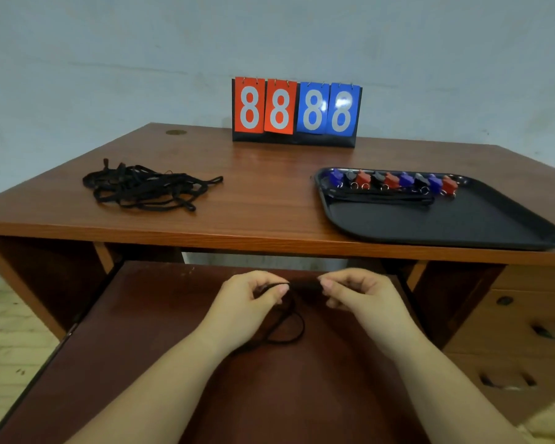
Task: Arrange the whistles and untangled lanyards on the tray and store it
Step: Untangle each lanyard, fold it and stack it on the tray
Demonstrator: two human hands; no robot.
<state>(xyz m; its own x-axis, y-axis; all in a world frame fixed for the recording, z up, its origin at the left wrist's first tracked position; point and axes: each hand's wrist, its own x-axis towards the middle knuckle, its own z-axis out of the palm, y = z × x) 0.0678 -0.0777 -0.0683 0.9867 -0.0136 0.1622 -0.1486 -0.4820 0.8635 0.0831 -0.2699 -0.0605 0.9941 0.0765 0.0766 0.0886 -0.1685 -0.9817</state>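
My left hand point(253, 298) and my right hand point(359, 293) pinch the same black lanyard point(290, 328) between them over the pulled-out shelf; its loop hangs down below my left hand. A tangled pile of black lanyards point(148, 187) lies on the desk's left side. On the right, a black tray point(430, 222) holds a row of several blue, black and red whistles point(394, 180) along its far edge. Straightened lanyards point(382, 197) lie just in front of the whistles.
A flip scoreboard point(297, 112) showing 8s stands at the back of the wooden desk point(263, 200). The sliding shelf point(205, 379) extends toward me under the desktop. Drawers point(526, 331) are at the lower right.
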